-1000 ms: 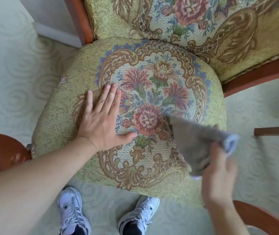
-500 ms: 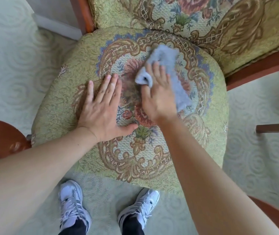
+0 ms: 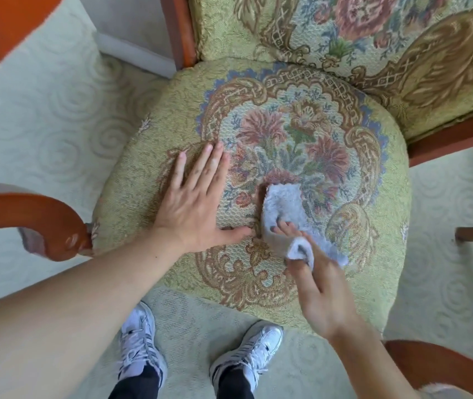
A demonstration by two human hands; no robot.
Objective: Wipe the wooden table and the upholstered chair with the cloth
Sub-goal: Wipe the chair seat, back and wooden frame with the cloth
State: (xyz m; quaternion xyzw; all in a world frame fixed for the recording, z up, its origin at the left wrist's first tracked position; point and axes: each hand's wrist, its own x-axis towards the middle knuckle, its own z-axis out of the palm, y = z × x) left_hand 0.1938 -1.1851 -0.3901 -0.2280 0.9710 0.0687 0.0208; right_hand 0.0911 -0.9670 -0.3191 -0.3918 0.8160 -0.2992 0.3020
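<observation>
The upholstered chair seat [image 3: 301,116] fills the middle of the view, green-gold tapestry with a floral medallion, and its matching backrest [image 3: 373,33] rises at the top. My left hand [image 3: 192,203] lies flat on the seat's left half, fingers spread and pointing away from me. My right hand [image 3: 321,289] grips a light grey cloth [image 3: 284,208] and presses it on the seat near the centre, just right of my left thumb. The wooden table is not in view.
Curved wooden armrests stand at the left [image 3: 28,220] and the lower right [image 3: 442,367]. Pale patterned carpet [image 3: 42,116] surrounds the chair. My two white sneakers [image 3: 140,349] stand just before the seat's front edge. A white baseboard [image 3: 131,53] runs behind.
My right hand swept the cloth from the seat's right edge up to the back, then pulled it toward me to the centre. My left hand stayed flat on the seat.
</observation>
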